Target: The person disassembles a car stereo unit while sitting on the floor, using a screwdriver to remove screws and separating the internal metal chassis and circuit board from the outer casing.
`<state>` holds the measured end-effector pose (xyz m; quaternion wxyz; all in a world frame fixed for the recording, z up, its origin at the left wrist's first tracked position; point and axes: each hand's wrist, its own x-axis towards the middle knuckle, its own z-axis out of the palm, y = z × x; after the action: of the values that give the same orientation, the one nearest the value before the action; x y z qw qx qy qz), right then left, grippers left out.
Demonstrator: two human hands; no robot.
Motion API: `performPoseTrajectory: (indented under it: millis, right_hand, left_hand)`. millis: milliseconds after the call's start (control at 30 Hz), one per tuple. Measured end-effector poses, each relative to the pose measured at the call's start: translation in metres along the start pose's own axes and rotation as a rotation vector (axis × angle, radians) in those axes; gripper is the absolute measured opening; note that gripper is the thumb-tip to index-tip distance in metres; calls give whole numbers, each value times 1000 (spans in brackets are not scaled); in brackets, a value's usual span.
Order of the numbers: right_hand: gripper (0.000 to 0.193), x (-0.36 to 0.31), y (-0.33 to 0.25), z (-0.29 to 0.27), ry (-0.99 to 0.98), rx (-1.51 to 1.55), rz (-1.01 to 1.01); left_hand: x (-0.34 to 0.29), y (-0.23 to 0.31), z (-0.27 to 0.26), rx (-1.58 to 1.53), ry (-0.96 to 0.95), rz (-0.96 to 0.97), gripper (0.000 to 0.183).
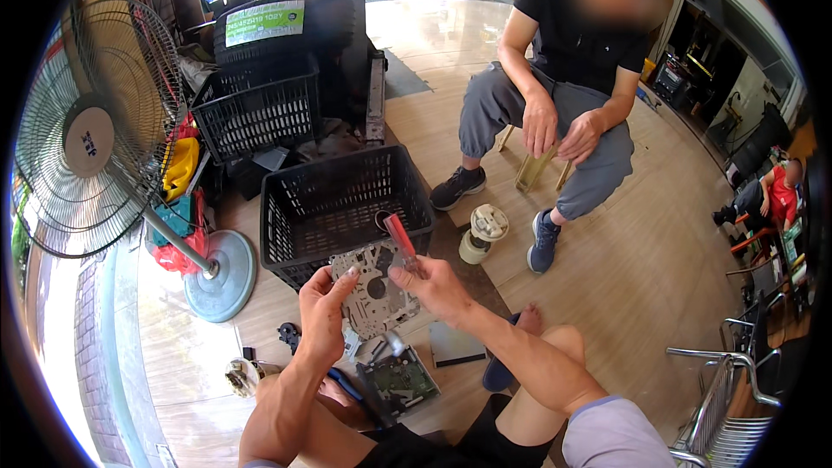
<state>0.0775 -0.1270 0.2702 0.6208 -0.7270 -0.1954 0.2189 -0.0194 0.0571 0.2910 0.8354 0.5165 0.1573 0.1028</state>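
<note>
A flat silvery metal plate (374,299), with a round hole and many small cut-outs, is held up in front of the black crate. My left hand (324,308) is closed on its left edge, thumb on the face. At the plate's upper right, my right hand (440,289) grips a red-handled screwdriver (399,237), handle pointing up; its shaft is hidden. The right thumb rests by the plate's edge. Below, on the floor, lie a green circuit board in a metal frame (400,380) and a flat silver panel (455,344).
A black plastic crate (347,253) stands just ahead, another crate (256,108) and a tire (325,28) behind it. A standing fan (90,137) is at left. A seated person (572,52) faces me beside a whitish cylindrical part (487,224). A metal chair (737,403) stands lower right.
</note>
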Motion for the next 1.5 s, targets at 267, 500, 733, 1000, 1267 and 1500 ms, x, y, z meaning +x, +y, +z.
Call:
performPoseTrajectory:
  millis: [267, 500, 733, 1000, 1267, 1500]
  right_hand:
    - [30, -5, -13, 0, -58, 225, 75]
    - [29, -9, -11, -3, -39, 207, 42]
    - [29, -12, -18, -5, -48, 206, 62]
    - [32, -7, -5, -11, -62, 100, 111]
    - [24, -10, -14, -9, -25, 176, 28]
    - [22, -8, -15, -13, -24, 203, 74]
  left_hand:
    - [-2, 2, 0, -7, 3, -57, 22]
    - [0, -3, 1, -12, -25, -54, 23]
    - [0, -4, 1, 20, -33, -51, 23]
    - [0, -5, 3, 25, -42, -55, 22]
    - [2, -5, 0, 57, -66, -79, 24]
    - [1, -9, 1, 45, -101, -71, 27]
